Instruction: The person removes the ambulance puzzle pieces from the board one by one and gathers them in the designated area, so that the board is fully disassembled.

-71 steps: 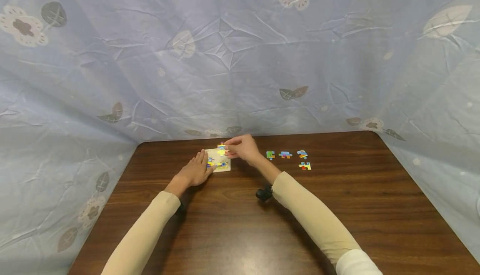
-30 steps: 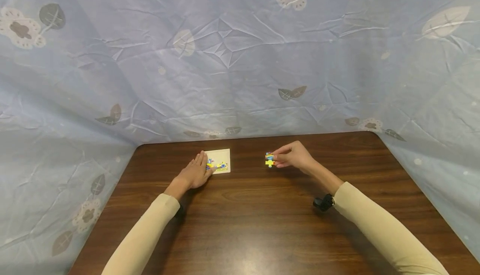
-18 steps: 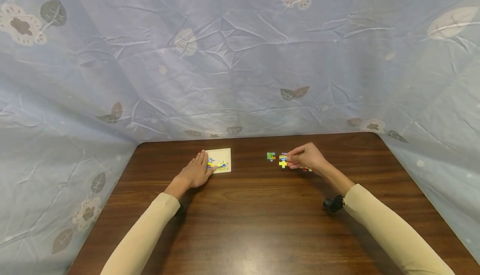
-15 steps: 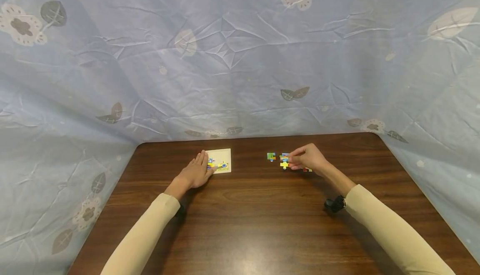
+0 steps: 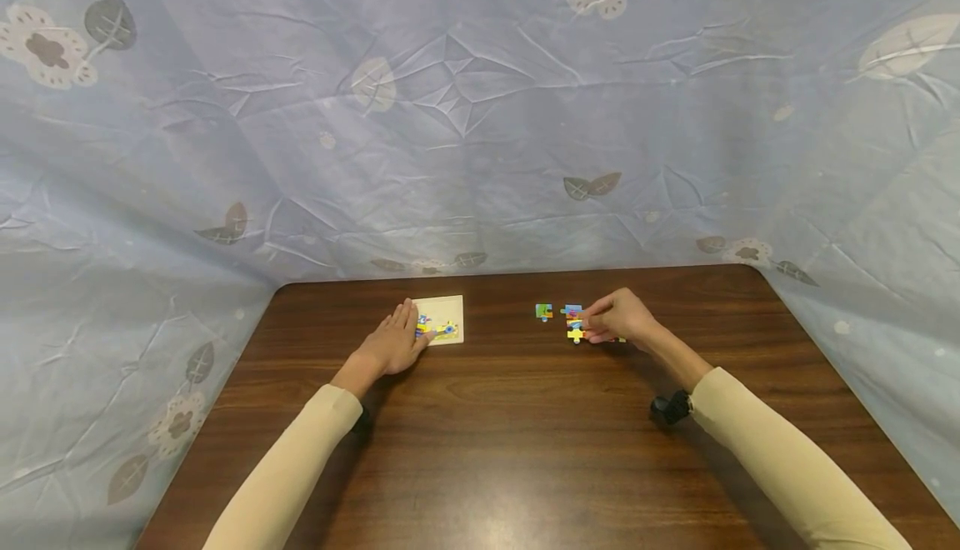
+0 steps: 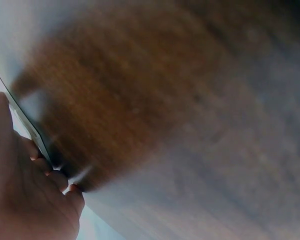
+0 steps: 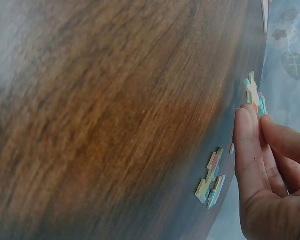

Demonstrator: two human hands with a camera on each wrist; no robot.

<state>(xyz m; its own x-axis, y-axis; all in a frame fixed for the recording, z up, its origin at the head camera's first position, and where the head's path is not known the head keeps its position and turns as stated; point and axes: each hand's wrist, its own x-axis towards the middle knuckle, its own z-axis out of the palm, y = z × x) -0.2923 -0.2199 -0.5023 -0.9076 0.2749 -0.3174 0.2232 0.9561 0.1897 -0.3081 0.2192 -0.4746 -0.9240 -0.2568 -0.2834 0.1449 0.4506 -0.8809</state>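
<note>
Wood-grain tabletop (image 5: 480, 433): right hand (image 5: 626, 317) pinches a knobbed yellow-and-blue jigsaw piece (image 5: 575, 336); left hand (image 5: 388, 343) rests, fingers straight, on cream tray (image 5: 442, 307).

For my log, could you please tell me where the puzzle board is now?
In the head view, the puzzle board lies just left of centre near the far edge of the table, partly covered by the left hand.

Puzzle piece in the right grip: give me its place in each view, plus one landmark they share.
Head: the puzzle piece is right of centre, a little below mid-height, pinched in the right grip.
Left wrist: not in it.
Right wrist: the puzzle piece is toward the right side, somewhat above mid-height.
Shared landmark: the brown wooden table, visible in all three.
</note>
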